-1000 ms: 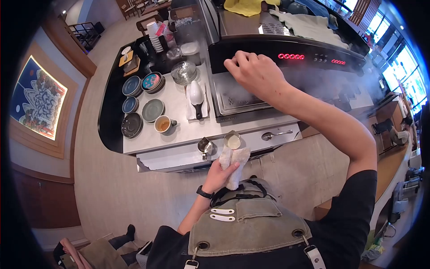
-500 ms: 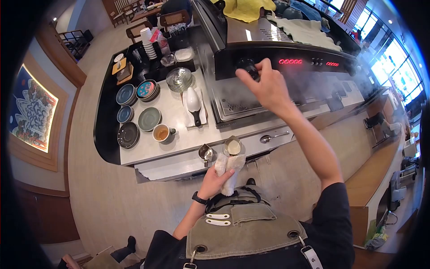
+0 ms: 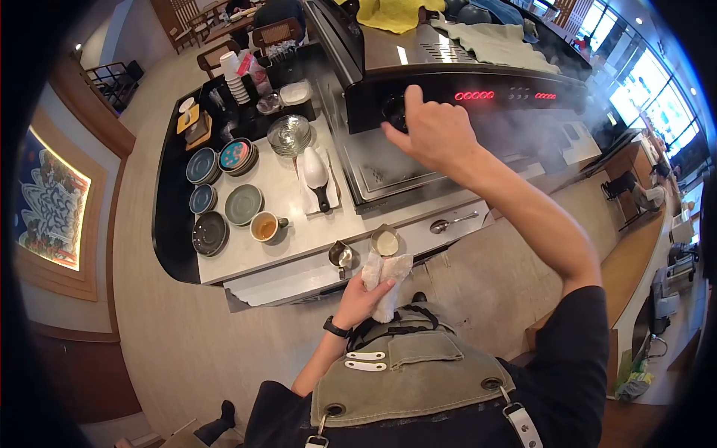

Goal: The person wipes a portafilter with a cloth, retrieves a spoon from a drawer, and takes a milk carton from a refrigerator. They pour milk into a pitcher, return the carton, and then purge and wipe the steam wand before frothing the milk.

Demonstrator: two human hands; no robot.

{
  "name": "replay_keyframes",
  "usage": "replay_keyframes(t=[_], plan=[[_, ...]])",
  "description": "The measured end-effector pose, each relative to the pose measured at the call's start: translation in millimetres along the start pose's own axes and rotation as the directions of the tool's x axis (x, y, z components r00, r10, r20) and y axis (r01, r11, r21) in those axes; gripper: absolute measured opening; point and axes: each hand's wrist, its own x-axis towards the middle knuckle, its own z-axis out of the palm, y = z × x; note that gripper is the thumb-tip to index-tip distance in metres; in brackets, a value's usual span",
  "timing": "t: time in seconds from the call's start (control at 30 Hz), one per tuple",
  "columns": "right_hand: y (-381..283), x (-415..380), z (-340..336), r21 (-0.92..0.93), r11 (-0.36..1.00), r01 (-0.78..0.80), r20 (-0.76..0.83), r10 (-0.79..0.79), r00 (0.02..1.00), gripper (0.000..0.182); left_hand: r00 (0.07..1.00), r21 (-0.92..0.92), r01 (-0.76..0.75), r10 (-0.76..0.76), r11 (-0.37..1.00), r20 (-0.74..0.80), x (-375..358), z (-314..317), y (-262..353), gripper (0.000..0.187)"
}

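Observation:
My left hand (image 3: 362,299) is closed round a bunched white cloth (image 3: 388,287) in front of me. Right above the cloth is a pitcher of pale milk (image 3: 386,243), its lower side covered by the cloth. A second, metal pitcher (image 3: 340,255) stands just left of it. My right hand (image 3: 441,134) reaches up to the espresso machine (image 3: 364,101), thumb and index finger on either side of a black knob (image 3: 394,110) on its front panel. Steam drifts over the drip tray (image 3: 388,177) below.
Left on the counter are a cup of coffee (image 3: 265,226), stacked saucers (image 3: 202,166), glass plates (image 3: 289,134) and a white scoop (image 3: 314,168) with a dark handle. A spoon (image 3: 448,222) lies near the front edge. Cloths (image 3: 493,45) cover the machine's top. Another person's leg (image 3: 216,429) shows at lower left.
My right hand has turned at the knob, its index finger swinging up and left and the thumb lower. My left hand keeps the cloth at the milk pitcher. The view has shifted slightly.

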Motion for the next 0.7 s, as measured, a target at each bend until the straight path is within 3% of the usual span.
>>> replay_keyframes(t=[0.03,0.07,0.1,0.13,0.2,0.23,0.33,0.43,0.53,0.6,0.67,0.7], plan=[[3,-1,0,0.348,0.912,-0.215,0.135,0.178,0.975,0.048,1.000,0.024,-0.009,0.009,1.000,0.002,2,0,-1,0.048],[4,-2,1,0.613,0.666,-0.424,0.318,0.284,0.905,0.048,1.000,0.047,-0.019,0.019,0.999,0.001,5,0,-1,0.049],[5,-3,3,0.744,0.309,-0.593,0.517,0.296,0.803,0.049,1.000,0.042,-0.023,0.024,0.999,-0.004,7,1,-1,0.049],[1,-4,11,0.802,0.013,-0.598,0.572,0.271,0.774,0.050,1.000,0.036,-0.025,0.025,0.999,-0.013,9,2,-1,0.049],[-13,-10,37,0.675,-0.564,-0.476,0.660,0.174,0.730,0.052,0.999,0.029,-0.033,0.034,0.999,-0.031,10,6,1,0.050],[-13,-13,43,0.615,-0.673,-0.411,0.612,0.078,0.787,0.055,0.998,0.028,-0.049,0.050,0.998,-0.040,13,9,4,0.050],[-13,-14,63,0.426,-0.856,-0.292,0.493,-0.051,0.868,0.060,0.996,0.065,-0.071,0.074,0.995,-0.046,23,17,12,0.051],[-7,-25,62,0.417,-0.839,-0.350,0.489,-0.118,0.864,0.061,0.996,0.085,-0.090,0.092,0.992,-0.020,38,26,33,0.051],[43,-74,125,0.739,-0.533,-0.412,0.385,-0.167,0.908,0.058,0.988,0.069,-0.148,0.144,0.987,0.054,54,41,66,0.051],[54,-118,139,0.392,-0.722,-0.570,0.597,-0.271,0.755,0.045,0.982,0.067,-0.180,0.175,0.981,0.076,72,55,74,0.051],[69,-179,214,0.448,-0.641,-0.623,0.511,-0.388,0.767,0.042,0.979,0.093,-0.198,0.193,0.976,0.061,96,67,77,0.050],[71,-200,210,0.326,-0.709,-0.625,0.611,-0.346,0.711,0.043,0.953,0.244,-0.284,0.301,0.927,-0.032,111,72,70,0.047]])
